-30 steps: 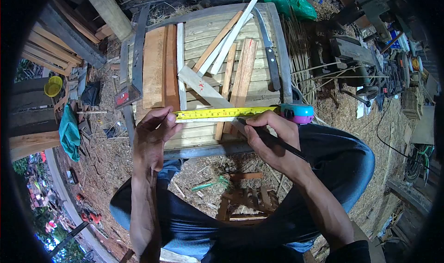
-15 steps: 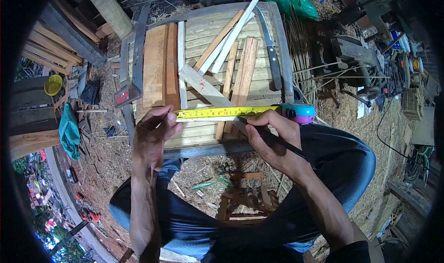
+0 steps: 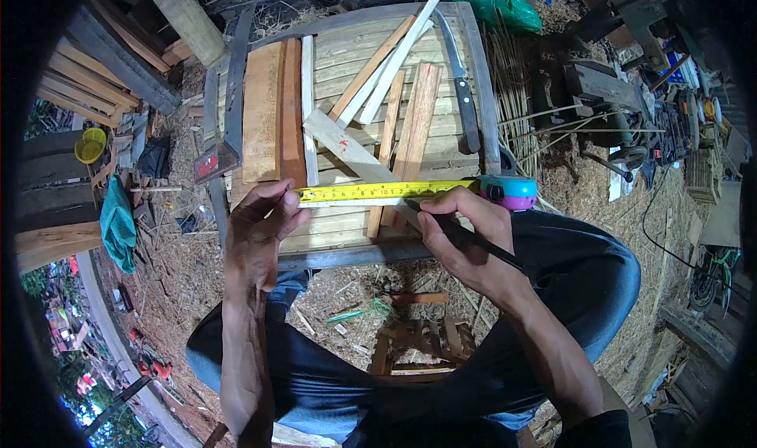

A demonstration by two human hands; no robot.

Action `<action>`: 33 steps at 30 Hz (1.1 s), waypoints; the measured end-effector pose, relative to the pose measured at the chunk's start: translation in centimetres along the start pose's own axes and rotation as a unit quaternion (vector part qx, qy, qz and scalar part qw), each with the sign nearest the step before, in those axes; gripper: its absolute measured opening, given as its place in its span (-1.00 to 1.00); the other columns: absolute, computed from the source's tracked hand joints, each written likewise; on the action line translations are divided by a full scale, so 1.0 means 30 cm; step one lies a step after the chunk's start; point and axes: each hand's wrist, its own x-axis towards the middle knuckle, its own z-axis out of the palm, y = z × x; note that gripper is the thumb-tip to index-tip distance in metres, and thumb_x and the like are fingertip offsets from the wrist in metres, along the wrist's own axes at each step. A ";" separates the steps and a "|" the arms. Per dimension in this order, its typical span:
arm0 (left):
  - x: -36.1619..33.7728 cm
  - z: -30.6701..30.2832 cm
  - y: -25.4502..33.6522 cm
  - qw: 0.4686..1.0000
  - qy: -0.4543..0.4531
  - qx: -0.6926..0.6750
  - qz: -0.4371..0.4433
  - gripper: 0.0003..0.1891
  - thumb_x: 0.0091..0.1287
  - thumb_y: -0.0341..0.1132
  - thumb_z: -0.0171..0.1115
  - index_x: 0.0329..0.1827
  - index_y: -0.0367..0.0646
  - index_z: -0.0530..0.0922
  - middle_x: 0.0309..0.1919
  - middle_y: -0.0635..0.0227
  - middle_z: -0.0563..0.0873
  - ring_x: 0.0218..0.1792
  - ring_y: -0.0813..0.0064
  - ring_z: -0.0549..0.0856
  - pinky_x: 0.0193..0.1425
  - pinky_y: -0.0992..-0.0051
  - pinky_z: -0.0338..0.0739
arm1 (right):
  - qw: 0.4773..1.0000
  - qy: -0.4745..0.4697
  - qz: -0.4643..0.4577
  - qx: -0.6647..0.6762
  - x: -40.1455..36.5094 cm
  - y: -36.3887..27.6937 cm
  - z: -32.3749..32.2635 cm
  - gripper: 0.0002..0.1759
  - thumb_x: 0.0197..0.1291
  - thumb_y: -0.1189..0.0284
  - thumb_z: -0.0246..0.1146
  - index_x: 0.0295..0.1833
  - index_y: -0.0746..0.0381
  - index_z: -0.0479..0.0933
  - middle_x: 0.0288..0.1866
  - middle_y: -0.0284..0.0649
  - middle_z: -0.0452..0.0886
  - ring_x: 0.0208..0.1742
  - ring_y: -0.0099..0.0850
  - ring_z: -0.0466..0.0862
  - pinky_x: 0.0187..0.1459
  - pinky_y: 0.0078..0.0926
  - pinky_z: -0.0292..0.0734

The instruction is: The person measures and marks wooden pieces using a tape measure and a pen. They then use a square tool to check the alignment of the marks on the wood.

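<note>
My left hand (image 3: 262, 221) pinches the hook end of a yellow tape measure blade (image 3: 347, 191), with the end of a thin pale wood strip (image 3: 355, 204) just under it. The blade runs level to the right along the strip, out to its teal and pink case (image 3: 512, 192). My right hand (image 3: 473, 239) is closed around a slim black pencil (image 3: 490, 249), its tip at the strip just below the blade. The right fingers also lie against the blade's lower edge near the case, hiding the strip's right end.
On the slatted wooden table (image 3: 339, 241) lie a slanted board with red marks (image 3: 351, 146), brown planks (image 3: 264, 113), several narrow strips (image 3: 402, 58) and a black-handled knife (image 3: 467, 113). A saw (image 3: 217, 163) rests at the left edge. Wood shavings (image 3: 583, 204) cover the ground.
Almost nothing differs. Both hands, the blade and the pencil hold their places; the view shifts only very slightly.
</note>
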 end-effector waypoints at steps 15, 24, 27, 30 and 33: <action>0.003 0.001 0.003 1.000 -0.002 0.023 0.005 -0.60 0.29 -0.30 0.39 0.07 -0.41 0.56 -0.08 0.12 0.67 -0.09 0.41 0.71 0.08 0.50 0.69 | 0.999 0.041 -0.028 -0.010 -0.008 0.007 -0.008 -0.85 0.11 0.63 0.31 -0.25 0.32 0.46 -0.46 -0.23 0.54 -0.47 -0.54 0.56 -0.43 -0.58 0.44; -0.001 0.006 0.007 1.000 -0.001 0.018 0.010 -0.59 0.29 -0.31 0.39 0.09 -0.41 0.54 -0.08 0.11 0.68 -0.09 0.42 0.71 0.04 0.54 0.70 | 1.000 0.016 0.000 -0.014 -0.007 0.007 -0.018 -0.88 0.16 0.60 0.33 -0.24 0.33 0.51 -0.36 -0.18 0.64 -0.37 -0.47 0.64 -0.28 -0.55 0.51; 0.002 0.005 -0.001 1.000 0.000 0.012 0.015 -0.58 0.29 -0.31 0.39 0.09 -0.42 0.53 -0.09 0.11 0.68 -0.09 0.41 0.72 0.05 0.55 0.70 | 1.000 0.014 0.002 -0.018 -0.007 0.008 -0.018 -0.88 0.16 0.60 0.34 -0.23 0.33 0.52 -0.35 -0.16 0.64 -0.35 -0.46 0.66 -0.27 -0.55 0.51; 0.000 0.007 0.006 1.000 -0.001 0.014 0.012 -0.58 0.29 -0.31 0.39 0.09 -0.43 0.53 -0.09 0.11 0.68 -0.10 0.42 0.72 0.05 0.55 0.69 | 1.000 0.010 0.000 -0.029 -0.006 0.010 -0.018 -0.88 0.15 0.60 0.34 -0.23 0.33 0.52 -0.34 -0.14 0.65 -0.34 -0.44 0.67 -0.26 -0.54 0.52; 0.006 -0.007 -0.008 1.000 -0.017 0.009 0.017 -0.58 0.29 -0.30 0.39 0.09 -0.43 0.53 -0.09 0.11 0.68 -0.11 0.42 0.72 0.04 0.55 0.70 | 1.000 0.013 -0.001 -0.022 -0.003 0.009 -0.016 -0.87 0.15 0.60 0.34 -0.23 0.34 0.52 -0.33 -0.14 0.65 -0.34 -0.44 0.67 -0.26 -0.54 0.52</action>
